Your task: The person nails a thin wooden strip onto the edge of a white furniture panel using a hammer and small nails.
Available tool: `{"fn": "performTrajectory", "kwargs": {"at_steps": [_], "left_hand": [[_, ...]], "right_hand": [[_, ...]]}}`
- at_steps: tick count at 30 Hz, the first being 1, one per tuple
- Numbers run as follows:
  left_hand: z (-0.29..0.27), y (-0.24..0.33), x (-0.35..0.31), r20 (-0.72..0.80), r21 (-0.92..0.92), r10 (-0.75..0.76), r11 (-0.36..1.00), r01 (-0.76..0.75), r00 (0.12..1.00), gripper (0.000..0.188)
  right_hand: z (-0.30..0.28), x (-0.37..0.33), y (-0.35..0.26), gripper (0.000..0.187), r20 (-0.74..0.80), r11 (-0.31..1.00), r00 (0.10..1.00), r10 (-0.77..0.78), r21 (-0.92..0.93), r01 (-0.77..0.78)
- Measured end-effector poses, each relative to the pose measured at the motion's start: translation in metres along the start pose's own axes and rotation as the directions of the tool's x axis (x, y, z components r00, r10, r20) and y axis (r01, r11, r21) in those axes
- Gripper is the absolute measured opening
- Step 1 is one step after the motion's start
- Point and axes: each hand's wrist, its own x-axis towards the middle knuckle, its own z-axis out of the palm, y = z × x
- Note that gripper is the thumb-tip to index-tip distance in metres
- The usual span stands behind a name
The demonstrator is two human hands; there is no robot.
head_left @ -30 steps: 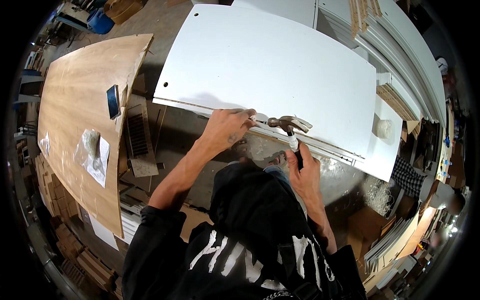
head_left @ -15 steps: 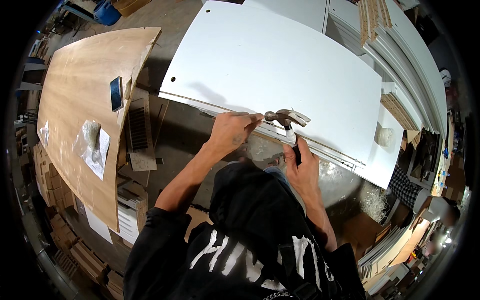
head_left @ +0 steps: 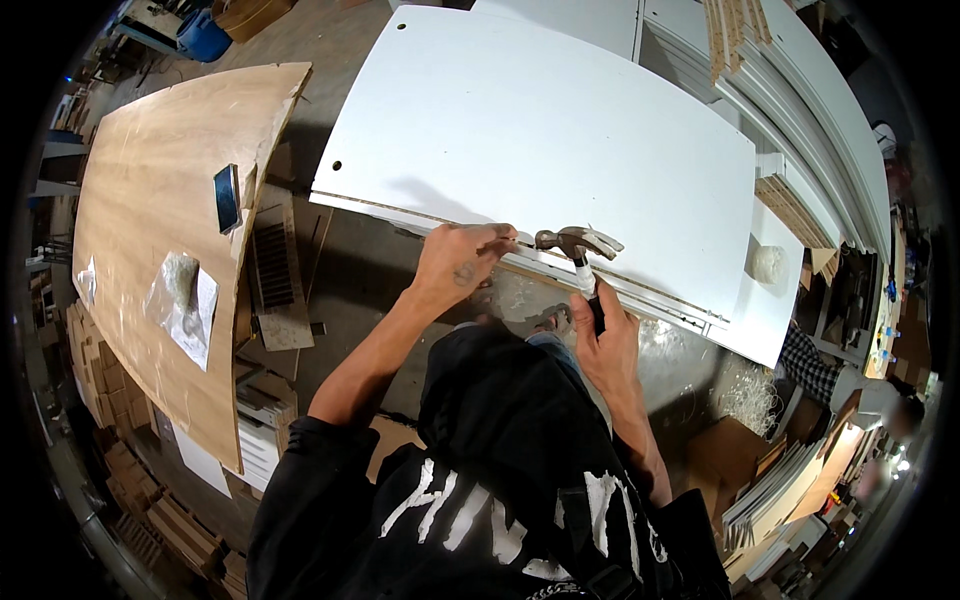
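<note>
A large white panel (head_left: 540,130) lies in front of me, its near edge showing a brown strip. My right hand (head_left: 609,335) is closed round the dark handle of a claw hammer (head_left: 577,245), whose head is just above that edge. The hammer's round face points left, toward my left hand (head_left: 463,262). The fingers of my left hand are pinched together at the panel's edge; whatever they hold is too small to make out. Beyond the hammer, small pale fittings (head_left: 712,325) sit along the edge at the right.
At the left stands a wood-coloured board (head_left: 160,190) bearing a phone (head_left: 227,198) and a clear plastic bag (head_left: 180,295) on paper. White panels (head_left: 800,120) are stacked at the far right. Tangled pale strapping (head_left: 750,400) lies on the floor, near a person in a checked garment (head_left: 800,362).
My left hand has shifted slightly left, away from the hammer's face. The hammer has moved only a little, and the whole view has turned slightly.
</note>
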Motion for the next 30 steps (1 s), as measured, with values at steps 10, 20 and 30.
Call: {"fn": "performTrajectory", "kwargs": {"at_steps": [10, 20, 30], "left_hand": [[-0.011, 0.005, -0.006, -0.005, -0.037, -0.232, 0.972, 0.232, 0.973, 0.019], [-0.028, -0.006, -0.059, 0.297, -0.910, -0.508, 0.107, 0.401, 0.809, 0.017], [-0.038, -0.026, -0.094, 0.353, -0.932, -0.452, -0.094, 0.350, 0.819, 0.017]], "right_hand": [[-0.003, 0.004, -0.016, 0.032, -0.050, 0.992, 0.990, -0.128, -0.022, 0.127], [0.037, 0.024, 0.015, 0.034, 0.007, 0.938, 0.982, -0.186, -0.298, 0.180], [0.034, 0.018, 0.007, 0.021, 0.143, 0.891, 0.988, -0.054, -0.440, 0.112]]}}
